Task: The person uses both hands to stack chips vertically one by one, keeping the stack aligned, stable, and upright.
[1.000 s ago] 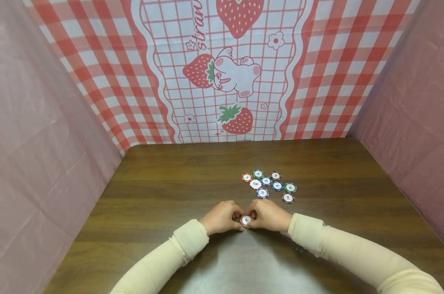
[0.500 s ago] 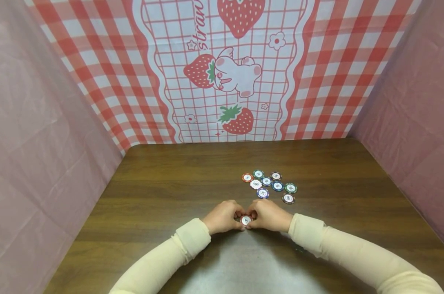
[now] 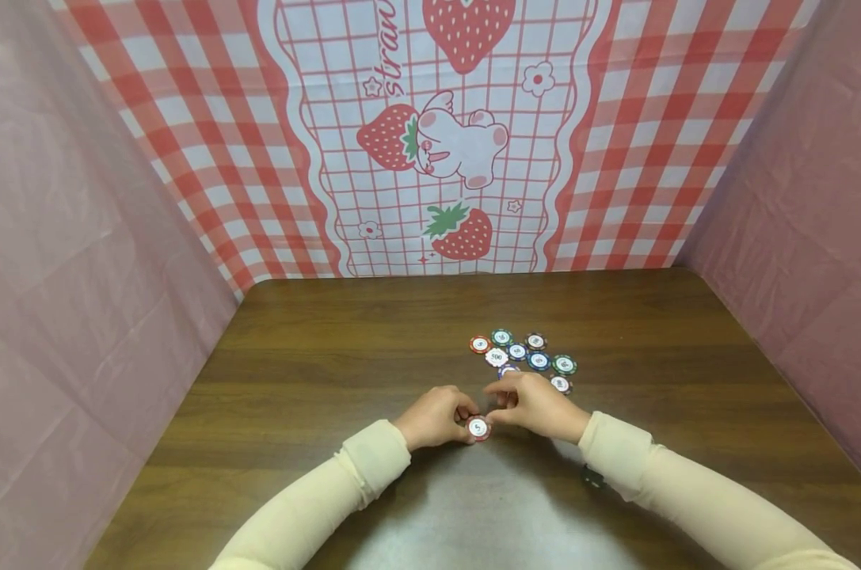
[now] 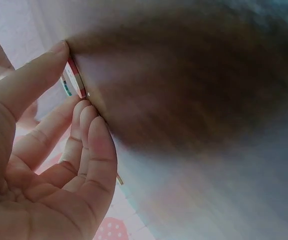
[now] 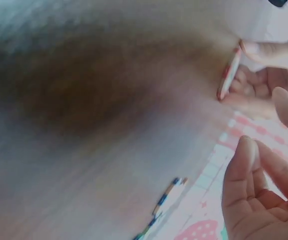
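A red-edged poker chip (image 3: pixel 478 428) with a 5 on its white face lies flat on the wooden table (image 3: pixel 316 380). My left hand (image 3: pixel 437 417) pinches this chip at its left side, thumb on the near edge and a finger on the far edge; the left wrist view shows the chip (image 4: pixel 75 77) edge-on between them. Beside it to the right, my right hand (image 3: pixel 533 402) hovers with fingers loosely bent and nothing in them. That hand partly covers a blue chip (image 3: pixel 507 370) and the near brown chip (image 3: pixel 561 384).
Beyond the right hand several loose chips lie grouped: a white 500 chip (image 3: pixel 497 358), an orange-red chip (image 3: pixel 480 344), green chips, blue chips and a dark brown chip (image 3: pixel 535 341). A strawberry-print cloth (image 3: pixel 466 158) hangs behind the table, with pink cloth at both sides.
My right hand has let go of the red poker chip and moved away to the right and slightly forward. The left hand stays at the chip, whose face now shows fully.
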{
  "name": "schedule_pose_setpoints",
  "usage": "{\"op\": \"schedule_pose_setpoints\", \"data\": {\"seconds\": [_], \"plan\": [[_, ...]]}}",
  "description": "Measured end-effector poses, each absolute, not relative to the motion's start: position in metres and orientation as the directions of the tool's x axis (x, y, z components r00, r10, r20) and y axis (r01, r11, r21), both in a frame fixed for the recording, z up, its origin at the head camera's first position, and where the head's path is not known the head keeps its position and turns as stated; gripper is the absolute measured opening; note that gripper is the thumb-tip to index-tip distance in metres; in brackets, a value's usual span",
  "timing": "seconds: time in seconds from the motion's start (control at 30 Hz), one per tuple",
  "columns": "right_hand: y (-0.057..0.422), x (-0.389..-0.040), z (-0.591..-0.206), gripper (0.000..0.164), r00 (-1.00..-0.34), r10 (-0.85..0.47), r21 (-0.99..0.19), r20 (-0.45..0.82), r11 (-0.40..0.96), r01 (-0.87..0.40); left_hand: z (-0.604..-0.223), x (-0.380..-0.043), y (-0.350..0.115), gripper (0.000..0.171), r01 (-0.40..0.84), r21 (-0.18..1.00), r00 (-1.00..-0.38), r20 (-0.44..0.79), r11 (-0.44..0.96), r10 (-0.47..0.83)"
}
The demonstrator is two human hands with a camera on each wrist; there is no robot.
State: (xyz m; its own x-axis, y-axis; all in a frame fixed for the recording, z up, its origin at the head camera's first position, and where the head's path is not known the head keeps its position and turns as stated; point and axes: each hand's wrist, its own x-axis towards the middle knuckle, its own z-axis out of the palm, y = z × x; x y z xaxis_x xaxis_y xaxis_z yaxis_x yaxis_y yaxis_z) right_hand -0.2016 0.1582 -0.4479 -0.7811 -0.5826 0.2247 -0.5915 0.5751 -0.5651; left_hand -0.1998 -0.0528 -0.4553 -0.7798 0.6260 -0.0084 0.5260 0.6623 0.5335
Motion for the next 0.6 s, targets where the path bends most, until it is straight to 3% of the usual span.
{"op": "schedule_pose_setpoints", "data": {"seconds": [0.17,0.6], "plan": [[0.172,-0.204,-0.446,0.046,-0.828,-0.507,-0.631,0.240,0.567,-0.530,-0.456,-0.200,-0.052,0.028,0.513,0.536,-0.785,-0.021,0.670,0.619],[0.216,-0.210,-0.447,0.046,-0.912,-0.313,-0.703,0.266,0.584,-0.406,-0.456,-0.199,-0.052,0.025,0.526,0.541,-0.780,-0.001,0.656,0.626]]}}
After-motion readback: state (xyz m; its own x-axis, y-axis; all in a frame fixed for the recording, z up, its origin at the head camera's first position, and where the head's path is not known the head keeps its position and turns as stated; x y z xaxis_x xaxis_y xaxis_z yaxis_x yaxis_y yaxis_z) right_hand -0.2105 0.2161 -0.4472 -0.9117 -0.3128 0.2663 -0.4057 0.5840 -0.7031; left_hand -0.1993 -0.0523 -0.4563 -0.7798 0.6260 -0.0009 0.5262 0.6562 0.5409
